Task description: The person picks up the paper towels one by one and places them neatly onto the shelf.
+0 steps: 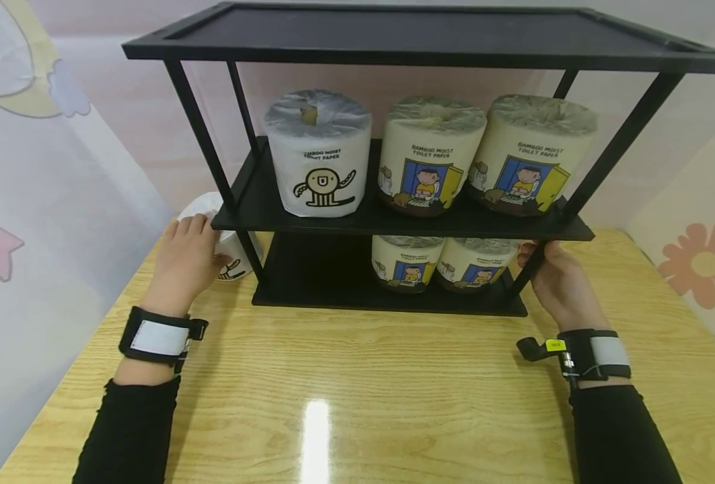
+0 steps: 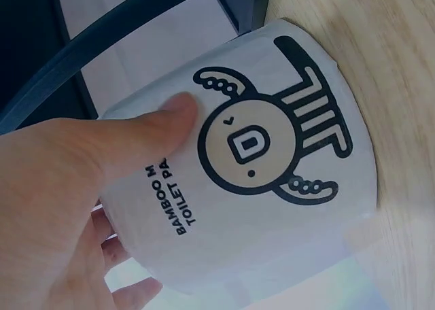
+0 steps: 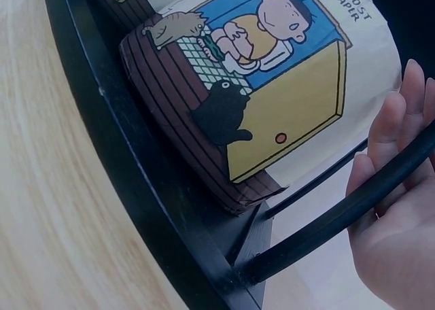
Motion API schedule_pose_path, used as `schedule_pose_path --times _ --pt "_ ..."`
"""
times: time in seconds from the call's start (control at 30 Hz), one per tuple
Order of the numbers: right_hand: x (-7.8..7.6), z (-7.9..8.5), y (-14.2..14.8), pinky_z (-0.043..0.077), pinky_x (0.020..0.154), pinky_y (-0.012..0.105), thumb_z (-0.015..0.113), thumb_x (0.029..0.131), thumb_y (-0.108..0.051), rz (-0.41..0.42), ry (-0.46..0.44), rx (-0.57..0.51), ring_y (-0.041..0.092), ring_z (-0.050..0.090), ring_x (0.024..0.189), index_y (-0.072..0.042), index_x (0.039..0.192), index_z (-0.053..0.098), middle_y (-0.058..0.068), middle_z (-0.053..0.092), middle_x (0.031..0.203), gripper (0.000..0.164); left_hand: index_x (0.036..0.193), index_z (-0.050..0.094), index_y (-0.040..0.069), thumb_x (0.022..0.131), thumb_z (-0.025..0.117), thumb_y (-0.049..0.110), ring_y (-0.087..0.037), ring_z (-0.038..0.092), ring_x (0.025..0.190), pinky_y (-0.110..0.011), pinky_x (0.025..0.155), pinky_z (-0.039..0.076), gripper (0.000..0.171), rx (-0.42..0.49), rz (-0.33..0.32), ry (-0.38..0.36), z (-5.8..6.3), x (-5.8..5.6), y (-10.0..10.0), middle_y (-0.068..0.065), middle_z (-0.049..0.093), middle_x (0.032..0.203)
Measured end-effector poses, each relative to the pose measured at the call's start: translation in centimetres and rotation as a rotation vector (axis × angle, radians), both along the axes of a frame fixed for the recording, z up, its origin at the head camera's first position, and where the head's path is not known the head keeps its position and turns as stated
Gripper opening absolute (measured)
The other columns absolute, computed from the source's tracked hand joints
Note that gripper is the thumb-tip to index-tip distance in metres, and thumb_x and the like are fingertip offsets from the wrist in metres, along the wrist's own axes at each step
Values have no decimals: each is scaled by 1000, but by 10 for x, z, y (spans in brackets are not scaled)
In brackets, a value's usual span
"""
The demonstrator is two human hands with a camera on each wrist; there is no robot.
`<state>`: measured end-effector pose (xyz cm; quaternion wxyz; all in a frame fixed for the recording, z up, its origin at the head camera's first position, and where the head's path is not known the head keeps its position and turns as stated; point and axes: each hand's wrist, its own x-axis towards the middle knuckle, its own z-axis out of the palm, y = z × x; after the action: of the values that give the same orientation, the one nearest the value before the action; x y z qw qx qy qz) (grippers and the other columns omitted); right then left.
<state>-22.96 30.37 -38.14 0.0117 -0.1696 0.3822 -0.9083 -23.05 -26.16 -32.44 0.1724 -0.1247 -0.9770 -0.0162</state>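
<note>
At the shelf's left side, my left hand (image 1: 181,255) grips a white wrapped toilet paper roll (image 2: 272,181) printed with a cartoon character. Its thumb (image 2: 173,119) presses on the printed face while the other fingers reach over the far side, partly hidden. The roll stands by the table top, just outside the black shelf. My right hand (image 1: 566,282) is at the lower right post (image 3: 340,208), its fingers extended behind the post. Those fingertips come close to the side of a cream toilet paper roll (image 3: 292,85) on the lower shelf, which shows a picture of a yellow door.
The black two-level rack (image 1: 333,306) stands on a wooden table (image 1: 430,376). Its middle level carries a white roll (image 1: 321,168) and two cream rolls, one a middle cream roll (image 1: 430,154). Two more cream rolls, including this one (image 1: 408,265), sit below at the right. A patterned backdrop surrounds the table.
</note>
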Motion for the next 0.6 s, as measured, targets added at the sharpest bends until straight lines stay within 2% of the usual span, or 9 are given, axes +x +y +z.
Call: schedule_pose_path --times 0.2,0.37,0.5,0.6 --pt "0 -1 1 39 92 31 37 105 -14 15 12 -13 25 56 98 -2 115 65 14 63 105 32 129 46 -16 83 79 8 -53 42 123 -59 107 32 61 53 -15 -78 1 -2 0 -34 46 128" --pt "0 -1 0 40 91 31 36 105 -13 19 9 -26 25 56 97 -1 113 64 15 63 104 31 129 45 -17 79 82 4 -54 44 118 -59 105 34 66 66 -43 -76 2 -4 -5 -36 48 123" --pt "0 -2 0 40 92 31 38 105 -12 19 1 -30 25 57 98 -1 112 65 15 65 103 30 129 46 -16 74 86 5 -52 50 110 -59 97 40 71 92 -50 -86 7 -2 -11 -33 54 114" --pt "0 -2 0 40 92 30 39 105 -13 7 -1 -12 24 57 98 -2 110 65 13 65 103 29 120 50 -12 73 88 7 -47 53 102 -58 86 45 63 115 -44 -108 11 1 -13 -27 56 107"
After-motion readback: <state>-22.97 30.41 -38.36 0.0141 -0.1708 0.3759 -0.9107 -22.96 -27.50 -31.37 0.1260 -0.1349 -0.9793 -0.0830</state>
